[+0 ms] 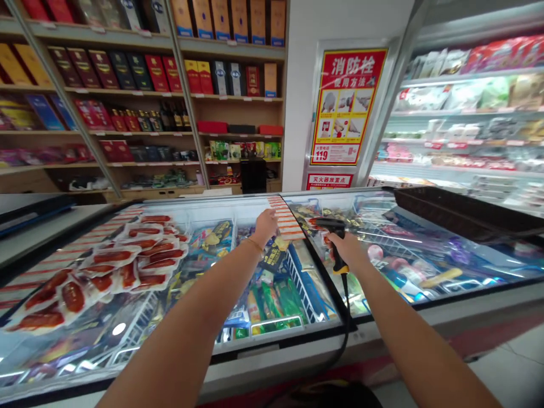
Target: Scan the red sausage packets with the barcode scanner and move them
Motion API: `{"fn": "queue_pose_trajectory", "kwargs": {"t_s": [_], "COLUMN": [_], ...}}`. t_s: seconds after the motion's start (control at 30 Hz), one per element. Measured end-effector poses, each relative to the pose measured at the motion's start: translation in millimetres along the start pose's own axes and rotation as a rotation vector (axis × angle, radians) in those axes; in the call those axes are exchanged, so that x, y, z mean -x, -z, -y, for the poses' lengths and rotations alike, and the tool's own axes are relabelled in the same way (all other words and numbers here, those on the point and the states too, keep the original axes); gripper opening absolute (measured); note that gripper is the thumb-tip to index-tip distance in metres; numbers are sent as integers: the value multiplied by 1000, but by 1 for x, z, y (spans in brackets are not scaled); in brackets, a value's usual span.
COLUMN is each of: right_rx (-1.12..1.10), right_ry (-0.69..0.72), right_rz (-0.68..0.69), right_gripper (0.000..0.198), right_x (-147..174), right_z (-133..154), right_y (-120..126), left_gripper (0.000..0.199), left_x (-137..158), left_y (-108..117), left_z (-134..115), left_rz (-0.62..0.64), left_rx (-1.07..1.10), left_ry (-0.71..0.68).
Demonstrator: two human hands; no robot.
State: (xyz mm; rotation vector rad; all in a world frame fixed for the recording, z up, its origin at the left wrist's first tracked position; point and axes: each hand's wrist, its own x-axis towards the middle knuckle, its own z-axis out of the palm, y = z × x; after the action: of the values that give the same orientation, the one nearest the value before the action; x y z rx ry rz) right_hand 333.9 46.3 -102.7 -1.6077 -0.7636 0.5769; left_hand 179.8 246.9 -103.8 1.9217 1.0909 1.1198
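Observation:
My left hand (pixel 266 225) reaches over the freezer, its fingers curled closed at the left edge of a sheet of orange-and-white striped labels (pixel 289 221). The sheet lies across the rim where two lids meet. My right hand (pixel 349 251) is wrapped round the grip of a black-and-yellow barcode scanner (pixel 339 263). The scanner's head points left, toward the labels, and its cable hangs down over the freezer front. Something reddish shows beside the scanner head, partly hidden. On the left lid lies a pile of vacuum-packed sausages (pixel 113 256).
More striped sheets (pixel 72 243) lie under and behind the sausages. Wire baskets of frozen packets (pixel 272 300) show inside the chest freezer. A dark brown tray (pixel 463 212) rests on the right lid. Shelves of boxes (pixel 127 71) and a lit chiller (pixel 463 107) stand behind.

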Motion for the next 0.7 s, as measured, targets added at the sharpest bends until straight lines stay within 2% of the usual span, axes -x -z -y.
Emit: {"fn": "queue_pose_trajectory", "kwargs": {"t_s": [0.13, 0.27, 0.37, 0.43, 0.53, 0.6, 0.7], "right_rx": [-4, -81, -149, -184, -213, -207, -193], "right_ry": [36, 46, 27, 25, 39, 33, 21], "right_rz": [58, 161, 201, 198, 217, 236, 247], "right_gripper": [15, 15, 19, 22, 24, 25, 26], "right_x": [7, 22, 33, 38, 40, 39, 36], "right_z": [16, 31, 31, 26, 16, 11, 7], "right_y": [-56, -112, -143, -156, -164, -165, -165], "left_gripper": [31, 36, 39, 39, 42, 48, 52], "left_x": [-5, -6, -8, -11, -18, -23, -31], "left_y": [80, 163, 224, 261, 307, 327, 344], "left_z": [34, 65, 78, 85, 98, 109, 128], "left_rz": [-65, -146, -262, -326, -371, -393, -352], "left_rx": [-155, -440, -638, -738, -843, -887, -871], "left_ry": [13, 67, 125, 162, 294, 414, 575]}}
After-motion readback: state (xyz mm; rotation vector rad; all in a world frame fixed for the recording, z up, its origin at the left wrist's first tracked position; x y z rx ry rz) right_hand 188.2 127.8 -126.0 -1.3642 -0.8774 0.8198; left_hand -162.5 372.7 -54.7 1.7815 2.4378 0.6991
